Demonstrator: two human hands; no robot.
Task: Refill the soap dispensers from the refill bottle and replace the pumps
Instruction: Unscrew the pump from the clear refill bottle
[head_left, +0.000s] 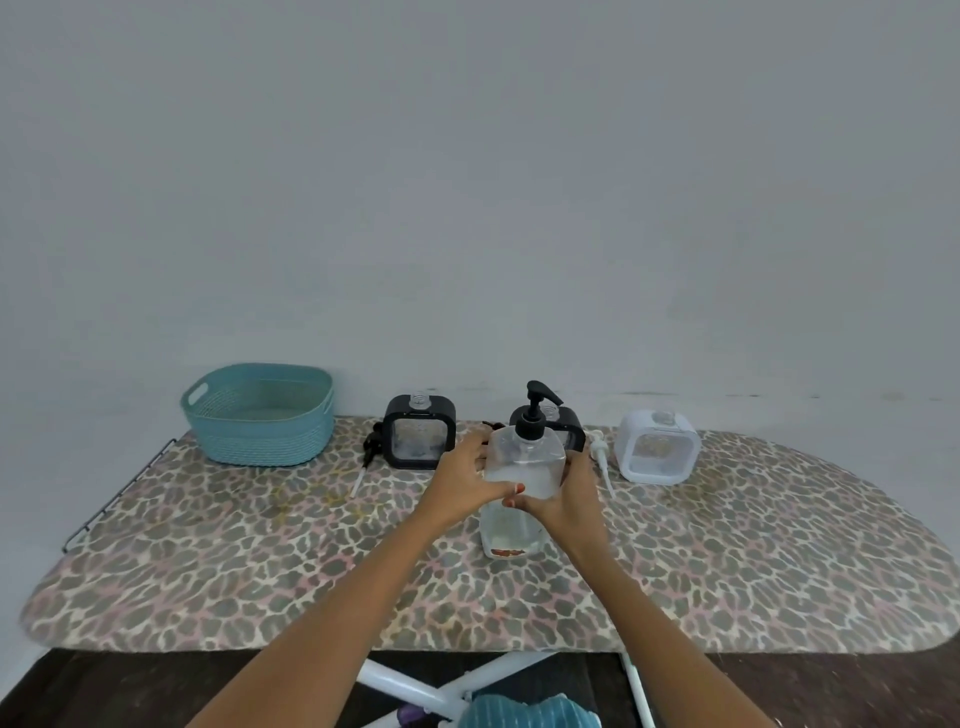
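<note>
A tall clear refill bottle (522, 467) with a black pump top stands upright at the middle of the board. My left hand (465, 486) wraps its left side and my right hand (569, 493) its right side. Behind it stand two black-framed square dispensers, one to the left (420, 432) and one (569, 423) partly hidden by the bottle. A white-framed dispenser (657, 447) stands to the right. All three show open necks without pumps. A black pump (370, 452) lies beside the left dispenser. A white pump (601, 457) lies left of the white dispenser.
An ironing board (260, 561) with a leopard-print cover serves as the work surface, against a plain grey wall. A teal woven basket (258, 413) sits at its back left. A metal rack sticks out at the board's left end. White legs show below the front edge.
</note>
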